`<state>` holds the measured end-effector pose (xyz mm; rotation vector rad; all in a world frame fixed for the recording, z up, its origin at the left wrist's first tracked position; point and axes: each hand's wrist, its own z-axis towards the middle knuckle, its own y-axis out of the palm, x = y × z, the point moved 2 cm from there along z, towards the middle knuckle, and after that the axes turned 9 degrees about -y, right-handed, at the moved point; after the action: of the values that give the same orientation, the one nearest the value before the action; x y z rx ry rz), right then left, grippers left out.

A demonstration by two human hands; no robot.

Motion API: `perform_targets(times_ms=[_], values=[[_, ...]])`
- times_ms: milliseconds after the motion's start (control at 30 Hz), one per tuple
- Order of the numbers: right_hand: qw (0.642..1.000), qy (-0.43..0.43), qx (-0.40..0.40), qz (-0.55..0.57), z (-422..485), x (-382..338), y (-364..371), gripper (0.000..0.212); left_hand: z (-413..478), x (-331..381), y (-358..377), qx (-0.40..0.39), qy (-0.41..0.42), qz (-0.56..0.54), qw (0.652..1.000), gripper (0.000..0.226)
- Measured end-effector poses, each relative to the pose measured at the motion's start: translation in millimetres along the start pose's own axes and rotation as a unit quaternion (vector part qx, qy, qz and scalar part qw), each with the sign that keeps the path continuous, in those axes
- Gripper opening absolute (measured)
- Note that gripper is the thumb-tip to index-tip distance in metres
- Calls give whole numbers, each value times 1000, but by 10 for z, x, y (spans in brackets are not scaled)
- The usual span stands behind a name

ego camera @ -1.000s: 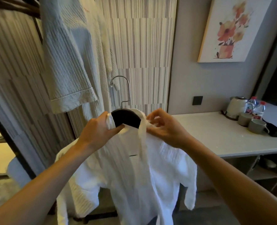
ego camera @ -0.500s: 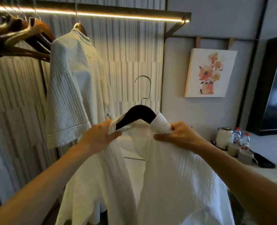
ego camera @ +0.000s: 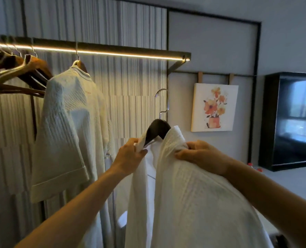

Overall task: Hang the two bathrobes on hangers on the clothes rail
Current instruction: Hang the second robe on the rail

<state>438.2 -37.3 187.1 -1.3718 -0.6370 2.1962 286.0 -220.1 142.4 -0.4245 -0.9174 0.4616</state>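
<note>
A: The second bathrobe has come up a lot in the last second, and its hanger hook is now closer under the lit clothes rail!

B: Left hand pinches one collar edge, right hand is closed on the other. The first bathrobe already hangs. I can't read any writing.

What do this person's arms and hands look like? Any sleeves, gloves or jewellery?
Both forearms are bare all the way to the picture's edge: no sleeves show. The left hand and right hand wear no gloves. No rings, watch or bracelets can be seen. The fingers are bare too.
</note>
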Motion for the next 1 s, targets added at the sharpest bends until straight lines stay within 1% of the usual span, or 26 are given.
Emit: perform_targets(times_ms=[67, 100, 167, 233, 300, 333, 367, 433, 467, 533, 567, 633, 700, 800, 867, 1000], values=[[999, -15, 40, 1, 130, -94, -42, 13, 49, 169, -74, -43, -6, -107, 993, 25], [998, -18, 55, 3, 211, -131, -54, 14, 75, 239, -109, -81, -16, -155, 985, 21], [996, -23, 79, 20, 423, -204, -66, 13, 122, 390, -208, -149, -17, -229, 962, 24], [994, -17, 91, 51, 644, -237, -33, 10, 177, 451, -240, -193, -12, -249, 949, 26], [992, -24, 94, 78, 906, -307, 48, 11, 288, 437, -286, -205, 8, -255, 945, 20], [991, -32, 97, 89, 1062, -370, 94, 11, 393, 405, -333, -203, 12, -269, 941, 19], [989, -38, 102, 98, 1229, -418, 148, 10, 490, 353, -400, -198, 12, -285, 938, 25], [987, -38, 108, 110, 1596, -525, 233, 10, 790, 170, -504, -187, 3, -317, 930, 56], [987, -37, 112, 113, 1782, -576, 267, 11, 956, 80, -536, -187, -3, -324, 927, 64], [984, -43, 131, 112, 2223, -669, 312, 14, 1335, -75, -603, -187, 2, -328, 926, 60], [983, -48, 142, 103, 2458, -727, 332, 13, 1538, -148, -649, -173, 2, -330, 928, 60], [982, -53, 161, 82, 2856, -837, 318, 14, 1927, -231, -725, -140, 30, -312, 939, 54], [981, -46, 178, 61, 3269, -930, 278, 16, 2261, -232, -825, -120, 65, -301, 944, 42], [979, -48, 197, 27, 3889, -1061, 192, 32, 2796, -240, -970, -73, 83, -272, 956, 21], [976, -43, 213, 12, 4148, -1161, 116, 36, 3103, -227, -1035, -35, 96, -243, 965, 18], [975, -35, 219, 2, 4589, -1251, -3, 37, 3608, -232, -1096, -31, 97, -249, 963, 18]])
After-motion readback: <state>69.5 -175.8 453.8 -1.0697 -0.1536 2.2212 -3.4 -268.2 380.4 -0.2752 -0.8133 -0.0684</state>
